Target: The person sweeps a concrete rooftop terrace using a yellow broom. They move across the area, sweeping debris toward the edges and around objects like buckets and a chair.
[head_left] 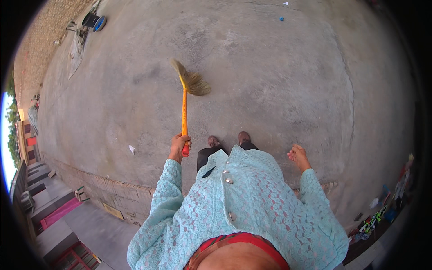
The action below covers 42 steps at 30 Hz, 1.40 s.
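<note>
My left hand (178,145) is wrapped round the lower part of a broom's orange handle (184,112), near its red end cap. The broom's fanned, straw-coloured bristles (193,83) spread over the grey concrete ahead of my feet. Off to the right, my right hand (298,155) hangs free beside my body, its fingers loosely bent and apart with nothing visible in them.
A white scrap (132,149) lies on the concrete floor (279,81) at left; a small blue piece (281,19) is far ahead. A black bucket (90,20) stands by a blue basin (100,23) near the brick wall. Colourful clutter (371,225) lies at the lower right.
</note>
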Available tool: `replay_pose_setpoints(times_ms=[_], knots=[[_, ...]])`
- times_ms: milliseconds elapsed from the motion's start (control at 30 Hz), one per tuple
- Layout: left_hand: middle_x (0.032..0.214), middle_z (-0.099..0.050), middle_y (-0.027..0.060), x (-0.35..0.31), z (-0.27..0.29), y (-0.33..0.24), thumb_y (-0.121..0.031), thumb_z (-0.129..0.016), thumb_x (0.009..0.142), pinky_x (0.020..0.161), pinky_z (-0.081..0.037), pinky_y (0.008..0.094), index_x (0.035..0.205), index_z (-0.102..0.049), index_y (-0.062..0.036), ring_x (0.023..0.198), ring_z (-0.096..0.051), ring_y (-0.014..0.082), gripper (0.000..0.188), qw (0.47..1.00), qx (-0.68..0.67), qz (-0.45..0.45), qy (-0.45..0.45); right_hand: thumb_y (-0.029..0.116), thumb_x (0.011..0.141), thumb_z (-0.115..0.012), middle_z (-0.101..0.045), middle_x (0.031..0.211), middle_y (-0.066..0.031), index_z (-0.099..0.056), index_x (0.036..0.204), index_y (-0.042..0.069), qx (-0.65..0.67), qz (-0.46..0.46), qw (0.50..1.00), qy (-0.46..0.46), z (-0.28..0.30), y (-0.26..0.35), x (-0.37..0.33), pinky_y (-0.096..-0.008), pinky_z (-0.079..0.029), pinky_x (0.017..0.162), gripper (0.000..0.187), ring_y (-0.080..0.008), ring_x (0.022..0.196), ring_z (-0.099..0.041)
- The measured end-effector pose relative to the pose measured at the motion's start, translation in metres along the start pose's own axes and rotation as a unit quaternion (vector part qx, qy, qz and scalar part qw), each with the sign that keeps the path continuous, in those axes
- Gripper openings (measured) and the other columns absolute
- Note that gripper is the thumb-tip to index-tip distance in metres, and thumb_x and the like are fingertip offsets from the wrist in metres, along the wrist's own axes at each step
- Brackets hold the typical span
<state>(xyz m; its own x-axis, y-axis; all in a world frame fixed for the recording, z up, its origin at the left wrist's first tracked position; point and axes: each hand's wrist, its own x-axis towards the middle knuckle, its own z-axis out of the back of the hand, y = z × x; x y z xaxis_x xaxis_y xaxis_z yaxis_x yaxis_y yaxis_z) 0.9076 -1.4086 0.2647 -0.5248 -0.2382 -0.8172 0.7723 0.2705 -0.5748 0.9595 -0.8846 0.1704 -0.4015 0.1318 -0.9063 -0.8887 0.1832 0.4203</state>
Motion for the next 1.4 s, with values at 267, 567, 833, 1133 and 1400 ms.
replay_pose_setpoints(times_ms=[267, 567, 833, 1133, 1400], knots=[[0.058, -0.045, 0.0019, -0.016, 0.061, -0.018, 0.000, -0.048, 0.068, 0.031, -0.041, 0.0215, 0.087, -0.042, -0.0027, 0.040, -0.045, 0.0088, 0.020, 0.995, -0.090, -0.052, 0.008, 0.011, 0.078, -0.043, -0.050, 0.068, -0.0052, -0.035, 0.120, 0.006, -0.089, 0.029, 0.996, -0.009, -0.071, 0.093, 0.000, -0.0268, -0.045, 0.050, 0.043, -0.0161, 0.057, -0.054], [0.064, -0.046, 0.0011, 0.004, 0.031, -0.105, 0.000, -0.050, 0.069, 0.032, -0.038, 0.0191, 0.114, -0.036, -0.0034, 0.040, -0.044, 0.0068, 0.048, 0.965, -0.148, -0.001, 0.218, 0.009, 0.078, -0.041, -0.050, 0.068, -0.0049, -0.034, 0.121, 0.005, -0.143, 0.001, 0.989, -0.030, -0.125, 0.150, -0.058, -0.0258, -0.045, 0.049, 0.044, -0.0145, 0.055, -0.054], [0.062, -0.046, 0.0015, 0.103, -0.081, -0.160, -0.001, -0.050, 0.069, 0.032, -0.038, 0.0193, 0.101, -0.042, -0.0014, 0.039, -0.043, 0.0067, 0.033, 0.907, -0.072, 0.077, 0.407, 0.011, 0.079, -0.041, -0.051, 0.069, -0.0047, -0.037, 0.119, 0.006, -0.073, 0.000, 0.994, -0.087, -0.102, 0.118, -0.068, -0.0279, -0.044, 0.053, 0.041, -0.0146, 0.061, -0.054], [0.049, -0.044, 0.0026, 0.145, -0.202, -0.194, -0.002, -0.052, 0.067, 0.029, -0.034, 0.0231, 0.106, -0.040, 0.0029, 0.034, -0.041, 0.0108, 0.040, 0.958, 0.101, 0.068, 0.258, 0.013, 0.076, -0.045, -0.052, 0.074, -0.0044, -0.041, 0.117, 0.007, -0.081, -0.001, 0.997, -0.015, -0.079, 0.176, 0.026, -0.0278, -0.045, 0.054, 0.042, -0.0137, 0.062, -0.053], [0.053, -0.045, 0.0027, 0.131, -0.210, -0.247, 0.001, -0.050, 0.067, 0.030, -0.038, 0.0233, 0.096, -0.042, 0.0005, 0.037, -0.045, 0.0110, 0.030, 0.996, 0.047, 0.023, 0.079, 0.012, 0.078, -0.043, -0.049, 0.068, -0.0055, -0.039, 0.117, 0.005, 0.018, 0.008, 1.000, -0.020, -0.012, 0.283, 0.101, -0.0271, -0.045, 0.052, 0.040, -0.0166, 0.059, -0.054]])
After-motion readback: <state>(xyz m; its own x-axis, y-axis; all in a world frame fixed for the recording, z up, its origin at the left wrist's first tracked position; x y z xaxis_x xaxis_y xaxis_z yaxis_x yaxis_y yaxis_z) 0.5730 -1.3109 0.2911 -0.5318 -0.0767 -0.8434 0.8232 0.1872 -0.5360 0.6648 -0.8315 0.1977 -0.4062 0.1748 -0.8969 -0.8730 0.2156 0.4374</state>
